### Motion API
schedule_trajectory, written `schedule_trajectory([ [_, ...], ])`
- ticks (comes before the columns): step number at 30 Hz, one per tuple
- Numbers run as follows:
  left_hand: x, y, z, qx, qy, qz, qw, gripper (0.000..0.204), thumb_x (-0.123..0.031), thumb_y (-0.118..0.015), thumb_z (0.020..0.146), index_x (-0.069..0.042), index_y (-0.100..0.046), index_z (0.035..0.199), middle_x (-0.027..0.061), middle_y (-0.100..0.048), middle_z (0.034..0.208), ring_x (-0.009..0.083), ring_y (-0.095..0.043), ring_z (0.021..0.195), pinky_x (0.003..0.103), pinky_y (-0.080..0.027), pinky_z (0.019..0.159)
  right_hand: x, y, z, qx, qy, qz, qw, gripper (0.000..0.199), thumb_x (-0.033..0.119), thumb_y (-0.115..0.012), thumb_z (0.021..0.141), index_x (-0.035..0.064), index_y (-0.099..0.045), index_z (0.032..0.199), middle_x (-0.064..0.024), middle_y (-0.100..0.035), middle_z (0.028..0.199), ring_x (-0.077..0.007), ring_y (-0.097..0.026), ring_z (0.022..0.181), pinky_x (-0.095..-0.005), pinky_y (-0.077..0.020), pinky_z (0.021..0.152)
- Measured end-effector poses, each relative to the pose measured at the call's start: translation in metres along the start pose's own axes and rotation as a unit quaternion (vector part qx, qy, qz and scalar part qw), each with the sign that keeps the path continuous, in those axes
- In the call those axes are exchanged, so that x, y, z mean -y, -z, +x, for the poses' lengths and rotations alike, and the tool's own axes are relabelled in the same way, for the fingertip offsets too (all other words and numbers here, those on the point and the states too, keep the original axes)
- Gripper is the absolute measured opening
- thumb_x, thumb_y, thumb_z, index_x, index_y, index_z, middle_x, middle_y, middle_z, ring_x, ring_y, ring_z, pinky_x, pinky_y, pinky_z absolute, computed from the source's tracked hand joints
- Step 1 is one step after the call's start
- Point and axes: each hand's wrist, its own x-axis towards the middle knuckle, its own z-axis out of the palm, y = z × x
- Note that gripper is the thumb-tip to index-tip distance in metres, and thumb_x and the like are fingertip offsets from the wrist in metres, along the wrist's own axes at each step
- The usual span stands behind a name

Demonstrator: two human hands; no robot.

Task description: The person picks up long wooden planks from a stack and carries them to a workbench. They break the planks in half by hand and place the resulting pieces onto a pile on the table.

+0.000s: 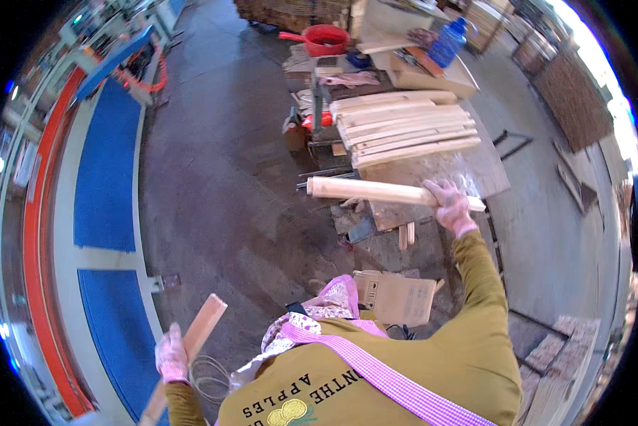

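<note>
My right hand (449,204), in a thin pale glove, closes over the right part of a pale wooden strip (365,189). That strip lies across the near part of the worktable (432,170), and its left end juts past the table's edge. Beyond it a row of similar wooden strips (404,124) rests side by side on the tabletop. Low on the left, my left hand (171,353), gloved too, is wrapped round a reddish-brown wooden board (205,323) held at a slant. The lower end of this board runs down past my sleeve.
A long machine with blue panels (107,170) and an orange rail (43,192) stands on the left. On the far bench are a red pan (326,40) and a blue jug (448,42). A cardboard box (395,297) sits below the table; stacked boards (564,355) lie at lower right.
</note>
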Motion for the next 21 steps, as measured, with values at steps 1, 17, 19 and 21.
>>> schedule_trajectory([
  [1,0.007,-0.014,0.001,0.013,0.011,-0.007,1.000,0.037,-0.008,-0.047,0.093,-0.010,-0.053,0.130,0.0186,-0.065,0.107,0.0350,-0.064,0.096,0.044,-0.052,0.083,-0.013,-0.006,0.005,0.052,0.001,-0.029,0.998,0.055,0.011,-0.063,0.077,0.0250,-0.057,0.130,-0.0120,-0.062,0.109,-0.0323,-0.058,0.107,-0.0425,-0.0476,0.093],
  [17,-0.017,-0.017,0.009,0.008,0.125,-0.135,0.983,0.054,-0.046,-0.033,0.100,-0.002,-0.063,0.095,0.0252,-0.066,0.084,0.0417,-0.064,0.082,0.049,-0.048,0.071,0.016,-0.023,0.091,0.182,-0.041,-0.077,0.979,0.040,0.015,-0.065,0.080,0.0184,-0.060,0.120,-0.0079,-0.060,0.121,-0.0257,-0.054,0.122,-0.0419,-0.0442,0.098],
  [19,-0.029,-0.005,0.014,0.030,0.126,-0.173,0.976,0.047,-0.043,-0.037,0.099,-0.003,-0.062,0.101,0.0238,-0.067,0.087,0.0402,-0.064,0.084,0.048,-0.048,0.074,0.024,-0.006,0.091,0.222,-0.065,0.000,0.973,0.044,0.011,-0.062,0.083,0.0184,-0.056,0.126,-0.0084,-0.056,0.132,-0.0288,-0.052,0.126,-0.0424,-0.0443,0.101],
  [21,-0.042,0.011,0.020,0.054,0.136,-0.211,0.966,0.042,-0.039,-0.042,0.099,-0.003,-0.061,0.107,0.0224,-0.067,0.089,0.0387,-0.063,0.086,0.047,-0.048,0.077,0.013,-0.010,0.104,0.260,-0.059,0.030,0.963,0.047,0.009,-0.061,0.085,0.0185,-0.054,0.130,-0.0104,-0.057,0.132,-0.0305,-0.053,0.125,-0.0439,-0.0463,0.100],
])
